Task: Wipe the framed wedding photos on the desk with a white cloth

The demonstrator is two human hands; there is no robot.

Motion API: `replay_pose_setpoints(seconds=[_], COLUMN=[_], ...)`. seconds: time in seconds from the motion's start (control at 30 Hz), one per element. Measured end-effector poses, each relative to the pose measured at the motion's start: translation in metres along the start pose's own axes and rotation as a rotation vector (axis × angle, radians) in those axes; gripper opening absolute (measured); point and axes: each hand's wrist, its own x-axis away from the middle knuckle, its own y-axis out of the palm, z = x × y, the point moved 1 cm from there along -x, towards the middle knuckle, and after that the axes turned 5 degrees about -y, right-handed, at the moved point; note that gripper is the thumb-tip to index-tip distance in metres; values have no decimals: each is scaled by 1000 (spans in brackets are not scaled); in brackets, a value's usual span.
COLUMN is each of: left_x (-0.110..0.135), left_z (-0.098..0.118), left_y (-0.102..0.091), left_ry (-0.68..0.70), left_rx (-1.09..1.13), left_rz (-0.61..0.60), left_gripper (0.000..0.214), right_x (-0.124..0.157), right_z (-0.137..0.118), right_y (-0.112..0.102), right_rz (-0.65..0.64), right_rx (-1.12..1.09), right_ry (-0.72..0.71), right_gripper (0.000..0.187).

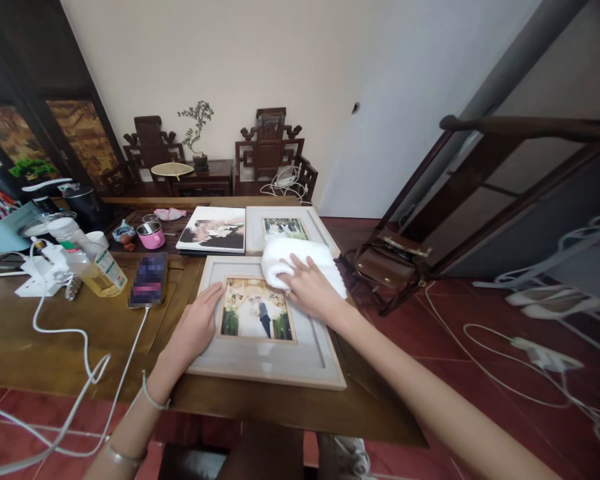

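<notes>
1. Two bare hands lie on things on the dark brown wooden table (10, 333). Think of a clock with the near frame in its middle and 12 pointing away from the person.
2. At 9 o'clock, the left hand (197, 327) lies flat over the frame's side, fingers close together and not curled round anything.
3. At 2 o'clock, the right hand (313, 293) rests on a thick, fluffy white cloth (290, 250), fingers spread. I cannot tell if the thumb pinches a fold.
4. Under them is a flat picture frame with a pale wooden rim and a whitish border (280, 360), lying face up by the table's near edge. A small colour photo (260, 317) sits inside. The cloth covers its 1 o'clock corner.
5. That frame looks stiff and a bit heavy. Its front has a shine, so it may be slippery and could crack. Two opposite rims, 3 and 9, seem best to hold. The cloth looks light, soft and squashy; a bunched fold would be easy to grab.
6. At 12 is another pale frame (254, 230), partly hidden by the cloth. At 11 is a thick picture panel (213, 230), at 10 a pink mug (151, 237), and just past 9 a dark phone (149, 280) on a white cable.
</notes>
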Motion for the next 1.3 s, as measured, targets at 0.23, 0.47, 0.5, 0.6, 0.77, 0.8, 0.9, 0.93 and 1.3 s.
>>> replay_pose_setpoints(seconds=[0.23, 0.47, 0.5, 0.6, 0.77, 0.8, 0.9, 0.93, 1.3], left_x=[1, 1, 1, 1, 1, 1, 2, 2, 1], left_z=[0, 0, 1, 2, 1, 0, -2, -2, 0], left_y=[3, 3, 3, 1, 2, 3, 5, 6, 4], left_ry=[-15, 9, 6, -2, 6, 9, 7, 4, -11], left_rx=[10, -34, -45, -77, -61, -53, -37, -36, -71], left_rz=[21, -8, -15, -38, -29, -17, 14, 18, -18], left_gripper=[53, 56, 57, 59, 59, 58, 56, 55, 56], right_x=[85, 87, 77, 38, -16, -19, -5, 6, 94], right_z=[-76, -87, -78, -42, 8, 10, -4, -13, -46], right_y=[-28, -16, -11, -3, 0, 1, 3, 1, -70], right_rz=[-213, -157, -127, -37, 18, 13, -33, -53, -160], right_rx=[-209, -312, -272, -133, -31, -31, -39, -52, -275], right_ry=[-132, -92, -72, -12, 12, -2, -73, -100, -90], right_gripper=[49, 53, 53, 48, 44, 44, 44, 44, 57])
